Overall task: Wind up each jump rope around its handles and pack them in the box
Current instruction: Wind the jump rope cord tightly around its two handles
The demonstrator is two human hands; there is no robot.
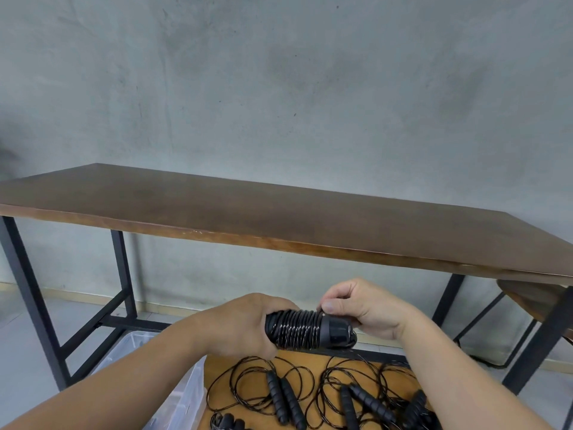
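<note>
A black jump rope (305,329) is wound in tight coils around its paired handles, held level in front of me. My left hand (245,325) grips the left end of the bundle. My right hand (362,308) pinches the rope at the last coil near the right handle caps, thumb on top. Below lie several loose jump ropes (285,395) with ribbed black handles and tangled cords on a low orange-brown board (223,370). A clear plastic box (179,398) stands to the left of that board, partly hidden by my left forearm.
A long dark wooden table (279,218) on black metal legs stands ahead against a grey concrete wall. A stool (533,299) with a wooden seat is at the right under the table edge.
</note>
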